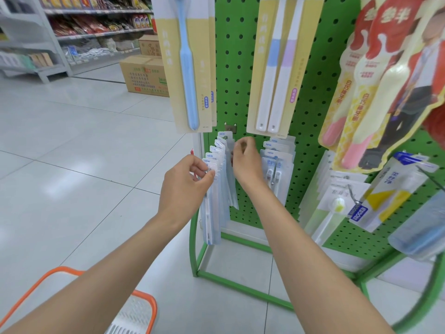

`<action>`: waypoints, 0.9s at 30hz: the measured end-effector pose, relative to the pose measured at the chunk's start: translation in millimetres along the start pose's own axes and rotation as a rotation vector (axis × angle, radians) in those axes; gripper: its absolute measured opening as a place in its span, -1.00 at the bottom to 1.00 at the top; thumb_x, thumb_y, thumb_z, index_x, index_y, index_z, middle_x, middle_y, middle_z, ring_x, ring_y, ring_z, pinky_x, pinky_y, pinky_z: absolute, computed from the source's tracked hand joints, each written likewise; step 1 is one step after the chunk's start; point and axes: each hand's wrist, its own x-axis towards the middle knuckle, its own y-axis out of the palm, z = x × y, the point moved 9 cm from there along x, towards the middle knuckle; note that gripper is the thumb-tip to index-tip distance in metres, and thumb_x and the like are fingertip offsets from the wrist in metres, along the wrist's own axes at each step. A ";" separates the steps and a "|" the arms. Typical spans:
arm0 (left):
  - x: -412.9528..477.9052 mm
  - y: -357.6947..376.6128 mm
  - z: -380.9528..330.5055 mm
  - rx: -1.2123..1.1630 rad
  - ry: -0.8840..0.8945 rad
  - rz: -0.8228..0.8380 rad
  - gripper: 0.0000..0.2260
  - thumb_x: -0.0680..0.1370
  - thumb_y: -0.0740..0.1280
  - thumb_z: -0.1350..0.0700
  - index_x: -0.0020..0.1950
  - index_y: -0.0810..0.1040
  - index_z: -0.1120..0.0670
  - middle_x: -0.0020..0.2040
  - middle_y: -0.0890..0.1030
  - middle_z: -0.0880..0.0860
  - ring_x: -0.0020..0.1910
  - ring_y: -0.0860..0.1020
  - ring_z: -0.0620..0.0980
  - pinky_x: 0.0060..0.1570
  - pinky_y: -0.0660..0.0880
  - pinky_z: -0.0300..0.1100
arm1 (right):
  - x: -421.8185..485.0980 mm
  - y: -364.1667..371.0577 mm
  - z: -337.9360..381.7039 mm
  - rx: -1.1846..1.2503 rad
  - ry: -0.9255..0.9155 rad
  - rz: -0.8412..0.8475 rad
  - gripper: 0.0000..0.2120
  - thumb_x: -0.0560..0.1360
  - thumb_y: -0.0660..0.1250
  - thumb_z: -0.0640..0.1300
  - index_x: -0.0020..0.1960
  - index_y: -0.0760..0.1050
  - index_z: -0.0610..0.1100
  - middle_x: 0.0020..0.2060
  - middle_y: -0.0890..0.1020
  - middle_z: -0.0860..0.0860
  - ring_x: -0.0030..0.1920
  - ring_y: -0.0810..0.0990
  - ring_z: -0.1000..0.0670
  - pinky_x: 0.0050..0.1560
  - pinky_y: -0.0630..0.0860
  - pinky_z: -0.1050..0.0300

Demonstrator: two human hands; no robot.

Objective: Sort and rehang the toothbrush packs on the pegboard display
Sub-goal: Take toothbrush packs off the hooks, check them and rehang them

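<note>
A pale tiled floor (72, 141) fills the left half of the frame. The green pegboard (310, 112) stands upright across the centre and right, on a green tube frame that rests on the floor. Store shelves (96, 32) stocked with goods run along the upper left, with cardboard boxes (142, 75) on the floor just beside the display.

Red and yellow packs (385, 80) hang at the upper right. At the top centre hang a yellow card with one blue brush (187, 68) and a yellow card with two brushes (277, 75). An orange-rimmed basket (60, 270) sits at the lower left, partly hidden by the left forearm.

The row of toothbrush packs (214, 213), blue and white, hangs from one peg at the centre of the frame, low on the board. A second row (277, 160) hangs just to its right.

The left hand (185, 179) has its fingers curled and pinches the top of the front pack (213, 171) at the peg's outer end. The right hand (245, 160), deeper in and close to the board, has its fingertips bunched on the top of a rear pack (230, 145).
</note>
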 end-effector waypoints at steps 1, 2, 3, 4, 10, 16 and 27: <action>-0.2 0.1 -0.4 0.001 0.001 0.001 -0.88 0.51 0.44 0.09 -0.17 0.53 0.01 -0.23 0.59 -0.07 -0.39 0.47 -0.12 -0.43 0.36 -0.43 | 2.5 -0.9 -3.9 0.013 0.018 -0.024 -0.83 0.67 0.10 -0.08 0.19 0.38 -0.10 -0.14 0.53 0.07 -0.04 0.59 -0.03 -0.07 0.51 0.06; -0.2 0.2 -1.0 0.001 0.003 0.001 -0.88 0.51 0.44 0.09 -0.17 0.53 0.01 -0.23 0.59 -0.07 -0.38 0.47 -0.12 -0.44 0.36 -0.43 | 4.7 -0.4 -7.9 0.027 0.041 -0.029 -0.80 0.66 0.13 -0.10 0.25 0.39 -0.09 -0.11 0.56 0.04 -0.03 0.61 -0.04 -0.05 0.55 0.04; -0.4 0.1 -1.5 0.001 0.006 0.002 -0.88 0.51 0.43 0.09 -0.17 0.53 0.01 -0.23 0.58 -0.07 -0.37 0.47 -0.11 -0.44 0.36 -0.43 | 6.8 1.8 -12.4 0.045 0.070 -0.017 -0.76 0.65 0.16 -0.10 0.30 0.40 -0.08 -0.08 0.59 0.00 -0.03 0.62 -0.04 -0.01 0.58 0.00; -0.5 0.1 -1.5 0.001 0.006 0.002 -0.88 0.51 0.43 0.09 -0.17 0.53 0.02 -0.23 0.58 -0.06 -0.37 0.47 -0.10 -0.44 0.36 -0.43 | 8.5 4.5 -15.9 0.068 0.095 0.002 -0.72 0.64 0.19 -0.09 0.33 0.41 -0.08 -0.05 0.62 -0.03 -0.03 0.64 -0.05 0.04 0.59 -0.04; 0.0 0.3 0.0 0.005 -0.002 0.003 -0.89 0.51 0.43 0.07 -0.16 0.52 0.00 -0.23 0.59 -0.08 -0.34 0.49 -0.10 -0.42 0.36 -0.40 | 14.9 16.9 -24.8 0.113 0.150 0.070 -0.79 0.58 0.31 -0.07 0.20 0.52 -0.06 -0.08 0.68 -0.07 -0.09 0.68 -0.07 0.02 0.62 -0.14; -0.5 0.5 -0.8 0.003 0.000 0.000 -0.89 0.51 0.43 0.08 -0.16 0.53 0.02 -0.23 0.58 -0.07 -0.37 0.47 -0.11 -0.46 0.35 -0.44 | 10.4 10.9 -17.4 0.008 0.070 -0.004 -0.90 0.61 0.26 -0.10 0.00 0.50 -0.11 -0.11 0.63 -0.02 -0.10 0.63 -0.05 -0.07 0.56 0.06; -0.2 1.7 3.3 -0.004 -0.005 -0.002 -0.90 0.51 0.44 0.06 -0.12 0.53 0.01 -0.22 0.59 -0.09 -0.29 0.53 -0.06 -0.26 0.44 -0.22 | -24.8 -12.4 -3.0 -0.280 -0.009 -0.104 -0.86 0.67 0.08 -0.18 0.00 0.38 -0.18 -0.20 0.51 -0.04 -0.22 0.50 -0.03 -0.27 0.39 0.07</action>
